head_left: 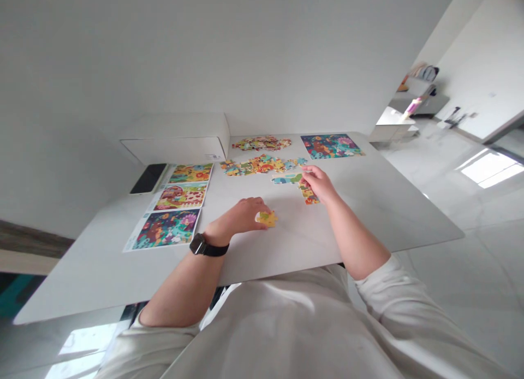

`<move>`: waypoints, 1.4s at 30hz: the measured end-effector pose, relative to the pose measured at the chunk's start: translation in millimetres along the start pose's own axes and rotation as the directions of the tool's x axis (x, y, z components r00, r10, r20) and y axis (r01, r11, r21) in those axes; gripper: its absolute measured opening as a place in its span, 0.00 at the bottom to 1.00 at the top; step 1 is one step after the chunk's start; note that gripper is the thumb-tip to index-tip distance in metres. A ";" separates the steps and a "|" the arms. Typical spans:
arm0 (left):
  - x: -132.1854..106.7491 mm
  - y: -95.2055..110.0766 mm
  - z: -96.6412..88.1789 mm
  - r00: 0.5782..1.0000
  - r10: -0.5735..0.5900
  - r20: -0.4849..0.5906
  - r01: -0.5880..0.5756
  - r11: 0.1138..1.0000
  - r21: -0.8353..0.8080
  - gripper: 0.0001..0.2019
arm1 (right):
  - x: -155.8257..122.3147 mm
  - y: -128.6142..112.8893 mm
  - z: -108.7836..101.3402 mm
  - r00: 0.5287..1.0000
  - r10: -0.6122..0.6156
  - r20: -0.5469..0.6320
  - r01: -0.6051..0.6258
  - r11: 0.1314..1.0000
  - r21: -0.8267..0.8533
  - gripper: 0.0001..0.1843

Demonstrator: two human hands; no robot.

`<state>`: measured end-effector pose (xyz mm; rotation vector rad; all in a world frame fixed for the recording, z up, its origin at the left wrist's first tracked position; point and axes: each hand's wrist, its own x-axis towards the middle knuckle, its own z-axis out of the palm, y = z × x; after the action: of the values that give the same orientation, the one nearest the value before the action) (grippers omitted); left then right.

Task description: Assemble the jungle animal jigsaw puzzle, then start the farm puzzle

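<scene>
My left hand (245, 214), with a black watch on its wrist, rests on the white table (368, 204) with fingers curled on a small yellow jigsaw piece (268, 219). My right hand (318, 182) is further back, fingers pinched at a joined strip of pieces (308, 193) lying beside a light blue cluster (286, 178). Behind them lies a row of loose colourful pieces (257, 165), and a second heap (262, 143) sits near the far edge.
A finished puzzle (331, 145) lies at the far right. A sheet of three reference pictures (174, 207) lies at left, beside a black phone (148, 178). A white box (176, 136) stands at the back left. Tiled floor shows to the right.
</scene>
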<state>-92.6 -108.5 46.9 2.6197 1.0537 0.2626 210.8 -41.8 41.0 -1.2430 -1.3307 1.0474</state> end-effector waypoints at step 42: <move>101.7 -143.9 -68.5 0.786 -0.494 -0.372 0.504 0.860 -0.079 0.24 | 210.1 2.9 81.5 0.943 0.076 0.324 0.235 0.539 -0.809 0.15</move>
<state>-131.6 75.3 67.0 2.2350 1.8441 0.6512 135.0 170.3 49.0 -1.7142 -2.3020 0.5008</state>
